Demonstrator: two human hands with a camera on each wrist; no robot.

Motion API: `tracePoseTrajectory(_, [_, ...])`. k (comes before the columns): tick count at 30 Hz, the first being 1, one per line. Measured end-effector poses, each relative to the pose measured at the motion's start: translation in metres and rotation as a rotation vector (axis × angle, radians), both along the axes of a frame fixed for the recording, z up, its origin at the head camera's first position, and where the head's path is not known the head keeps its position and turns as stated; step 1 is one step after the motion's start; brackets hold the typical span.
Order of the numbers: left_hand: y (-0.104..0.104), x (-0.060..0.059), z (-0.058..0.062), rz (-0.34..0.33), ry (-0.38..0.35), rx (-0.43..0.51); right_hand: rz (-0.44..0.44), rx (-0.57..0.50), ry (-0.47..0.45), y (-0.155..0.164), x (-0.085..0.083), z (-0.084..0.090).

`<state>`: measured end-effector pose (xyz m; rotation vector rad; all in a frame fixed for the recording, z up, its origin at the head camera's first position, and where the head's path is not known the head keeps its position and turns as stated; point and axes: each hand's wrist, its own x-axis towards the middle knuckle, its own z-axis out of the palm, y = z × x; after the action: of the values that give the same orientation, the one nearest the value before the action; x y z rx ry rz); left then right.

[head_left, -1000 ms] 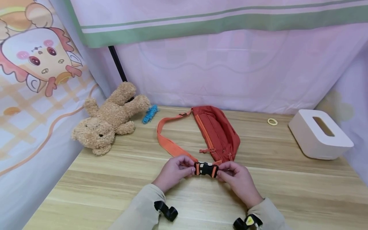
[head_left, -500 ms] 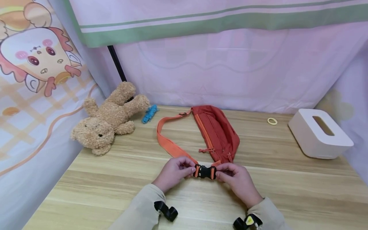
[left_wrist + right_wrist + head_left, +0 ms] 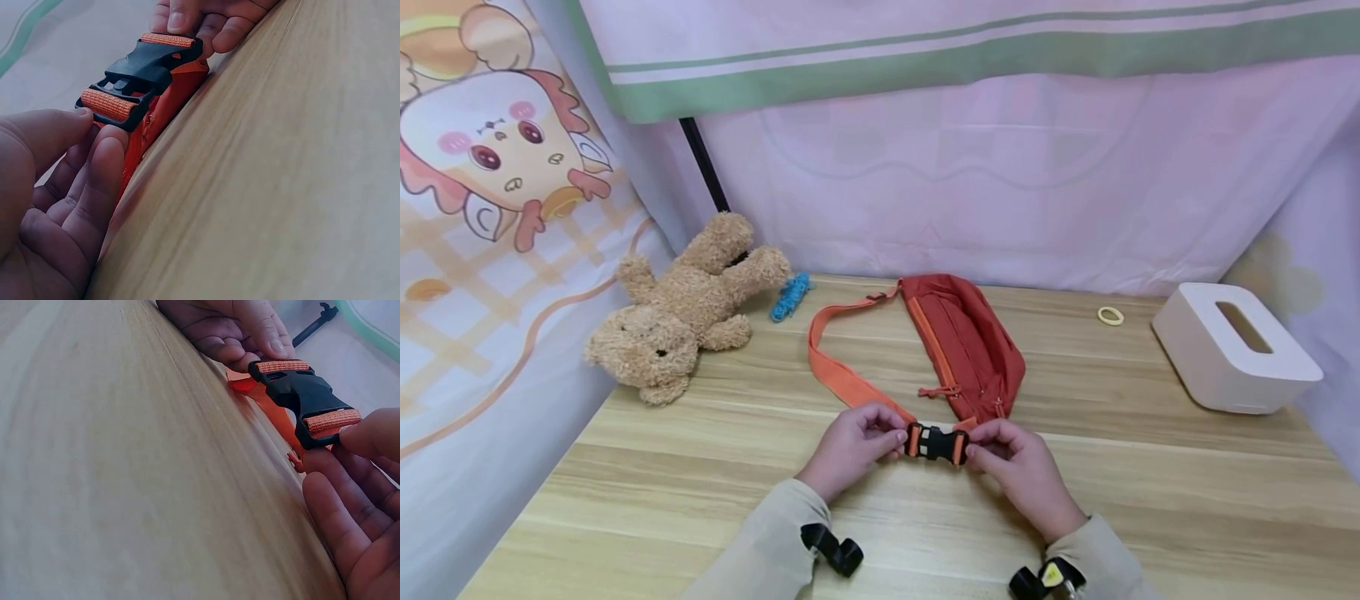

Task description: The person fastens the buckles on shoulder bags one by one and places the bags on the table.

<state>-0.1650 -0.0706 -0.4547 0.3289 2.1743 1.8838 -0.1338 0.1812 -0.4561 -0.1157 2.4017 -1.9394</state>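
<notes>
A red waist bag (image 3: 966, 346) lies on the wooden table (image 3: 700, 492), its orange strap (image 3: 833, 371) looping round to the left. Near the front edge both hands hold the strap's black buckle (image 3: 936, 443), whose two halves look joined. My left hand (image 3: 853, 446) pinches the buckle's left end between thumb and fingers. My right hand (image 3: 1018, 462) pinches its right end. In the left wrist view the buckle (image 3: 140, 75) sits just above the table between the left hand (image 3: 69, 187) and the right hand (image 3: 206, 19). The right wrist view shows the buckle (image 3: 303, 397) the same way.
A brown teddy bear (image 3: 681, 312) lies at the back left, with a blue bundle of cord (image 3: 792, 297) beside it. A white tissue box (image 3: 1232, 350) stands at the right and a small yellow ring (image 3: 1110, 317) lies behind it. Curtains close in the back and the left side.
The buckle's two halves slid closer together a second ago and look joined now. Both hands have kept their pinch and hardly moved.
</notes>
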Motion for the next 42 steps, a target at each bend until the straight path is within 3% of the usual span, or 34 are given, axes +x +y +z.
tracePoseTrajectory(5, [-0.0001,0.0001,0.0003,-0.007,-0.014,0.013,-0.003,0.008,-0.019,-0.0005,-0.0004,0.0005])
tracePoseTrajectory(18, [-0.0001,0.0016,0.0007,-0.027,0.049,-0.08,-0.006,0.035,-0.031,-0.0033,0.0003,0.002])
tracePoseTrajectory(32, [0.0005,0.0005,-0.0006,-0.009,0.021,-0.04,-0.001,-0.049,0.001,0.0002,0.0012,0.0004])
tracePoseTrajectory(42, [-0.0008,-0.0005,-0.002,-0.013,0.015,-0.038,0.004,-0.048,0.002,-0.0001,0.0013,0.0011])
